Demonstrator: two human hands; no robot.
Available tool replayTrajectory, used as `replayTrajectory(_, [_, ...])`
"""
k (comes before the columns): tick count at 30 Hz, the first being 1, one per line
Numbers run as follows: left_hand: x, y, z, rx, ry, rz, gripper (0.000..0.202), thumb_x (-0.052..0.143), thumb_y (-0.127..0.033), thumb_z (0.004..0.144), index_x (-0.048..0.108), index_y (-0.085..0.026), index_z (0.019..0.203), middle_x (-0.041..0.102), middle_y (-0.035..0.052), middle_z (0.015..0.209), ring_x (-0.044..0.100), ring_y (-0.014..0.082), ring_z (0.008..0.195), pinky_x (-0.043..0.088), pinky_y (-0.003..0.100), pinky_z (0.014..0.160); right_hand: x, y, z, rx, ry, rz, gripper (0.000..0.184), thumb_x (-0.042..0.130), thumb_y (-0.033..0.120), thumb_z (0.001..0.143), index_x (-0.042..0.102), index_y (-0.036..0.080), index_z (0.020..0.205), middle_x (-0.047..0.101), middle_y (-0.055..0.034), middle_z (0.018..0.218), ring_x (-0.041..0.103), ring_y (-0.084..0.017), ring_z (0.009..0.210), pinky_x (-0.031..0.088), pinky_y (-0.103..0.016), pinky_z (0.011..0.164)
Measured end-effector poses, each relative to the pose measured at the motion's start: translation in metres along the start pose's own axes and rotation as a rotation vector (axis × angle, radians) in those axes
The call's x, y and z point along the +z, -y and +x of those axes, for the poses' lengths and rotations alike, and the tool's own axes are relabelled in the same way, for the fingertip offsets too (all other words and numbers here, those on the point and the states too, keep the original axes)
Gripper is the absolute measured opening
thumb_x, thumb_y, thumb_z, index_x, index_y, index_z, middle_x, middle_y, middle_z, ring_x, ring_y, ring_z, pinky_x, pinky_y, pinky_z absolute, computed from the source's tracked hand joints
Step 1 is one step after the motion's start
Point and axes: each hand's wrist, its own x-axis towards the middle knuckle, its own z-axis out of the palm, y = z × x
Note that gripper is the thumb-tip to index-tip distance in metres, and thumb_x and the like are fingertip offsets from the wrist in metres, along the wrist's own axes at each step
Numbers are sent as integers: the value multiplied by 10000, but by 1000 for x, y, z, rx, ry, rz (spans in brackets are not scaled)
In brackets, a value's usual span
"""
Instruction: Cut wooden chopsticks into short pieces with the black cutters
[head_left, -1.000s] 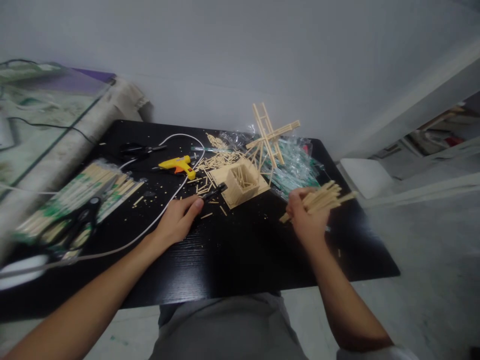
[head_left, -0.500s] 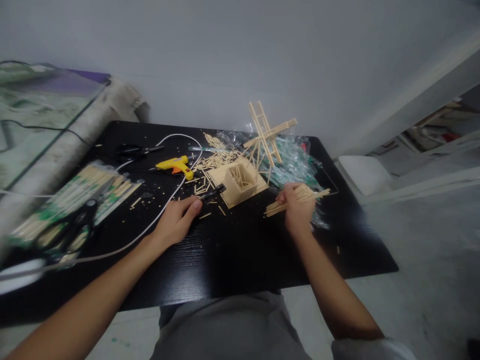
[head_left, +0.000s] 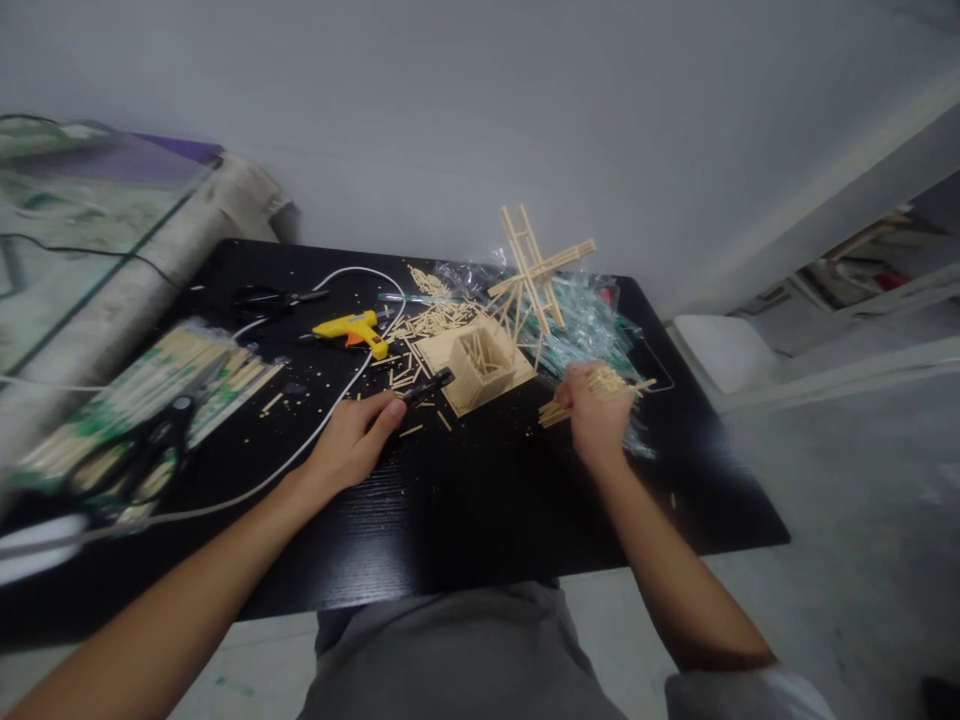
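Note:
My left hand (head_left: 356, 437) is closed around a small black hand tool (head_left: 429, 386), whose tip points at the wooden model; its exact kind is hard to make out. In my right hand (head_left: 598, 415) is a bundle of thin wooden sticks (head_left: 555, 412), poking out on both sides of the fist. Between and beyond the hands stands the model, with a square stick-built box (head_left: 480, 365) on a flat wooden base (head_left: 439, 350). Behind the box, a windmill-like cross of sticks (head_left: 532, 270) rises on thin legs.
Short cut sticks (head_left: 435, 320) lie scattered left of the model. A yellow glue gun (head_left: 349, 328) and black-handled scissors (head_left: 161, 440) are on the left, the scissors over packaged sticks (head_left: 135, 400). Green-and-clear plastic wrappers (head_left: 589, 325) are heaped behind my right hand. A white cord (head_left: 300, 450) crosses the black table (head_left: 465, 520).
My right hand has turned slightly, so the stick bundle sits at a different angle and shows less on the left. My left hand and its tool have barely moved.

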Motion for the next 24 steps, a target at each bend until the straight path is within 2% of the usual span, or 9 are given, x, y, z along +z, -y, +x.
replayTrajectory(5, [0, 1, 0, 0, -6, -7, 521, 338, -538, 1026, 516, -196, 676, 460, -45, 560, 458, 124, 527, 318, 275, 574, 1, -1, -6, 62, 84, -67, 402, 774, 555, 825, 623, 194, 730, 613, 26, 581, 546, -120, 503, 489, -251, 510])
replayTrajectory(9, [0, 1, 0, -10, 0, 5, 521, 333, -549, 1025, 519, -198, 688, 466, -44, 566, 452, 126, 537, 325, 279, 584, 2, -6, -5, 65, 150, -89, 486, 733, 607, 847, 570, 204, 632, 572, 32, 537, 520, -115, 488, 472, -249, 512])
replayTrajectory(12, [-1, 0, 0, -14, 4, 10, 524, 327, -558, 1021, 515, -201, 687, 466, -44, 563, 458, 130, 537, 328, 281, 581, -1, -7, 4, 79, 194, -150, 548, 691, 646, 865, 477, 231, 578, 475, 59, 472, 442, -112, 441, 407, -255, 472])
replayTrajectory(14, [-1, -1, 0, -5, 2, 5, 532, 324, -563, 1023, 517, -201, 685, 470, -43, 563, 469, 132, 536, 332, 281, 581, -5, -6, 12, 72, 251, -318, 539, 710, 614, 862, 454, 240, 571, 475, 53, 470, 441, -126, 445, 365, -263, 467])
replayTrajectory(16, [-1, -1, -1, 3, -3, 1, 533, 326, -559, 1026, 523, -199, 687, 475, -44, 565, 474, 130, 533, 333, 282, 584, -8, -4, 19, 18, 381, -563, 447, 733, 528, 877, 539, 225, 612, 599, 7, 561, 565, -176, 544, 391, -274, 530])
replayTrajectory(18, [-1, -2, -1, 7, -6, -5, 526, 337, -553, 1027, 532, -197, 693, 480, -46, 569, 473, 128, 530, 330, 281, 584, -10, -2, 22, -28, 536, -805, 309, 725, 454, 909, 652, 214, 728, 718, -43, 720, 679, -241, 709, 424, -290, 612])
replayTrajectory(20, [-1, -2, -1, 1, -8, -9, 516, 351, -549, 1026, 541, -196, 701, 482, -48, 570, 470, 127, 529, 326, 279, 583, -10, -2, 19, -35, 651, -1009, 220, 690, 413, 949, 704, 214, 855, 769, -77, 843, 721, -281, 812, 431, -304, 659])
replayTrajectory(24, [0, -1, -1, -9, -8, -18, 513, 359, -544, 1027, 542, -195, 699, 464, -53, 561, 460, 123, 523, 319, 275, 578, -11, -6, 7, -15, 713, -1192, 215, 595, 338, 1009, 711, 189, 906, 779, -130, 898, 734, -301, 837, 430, -320, 686])
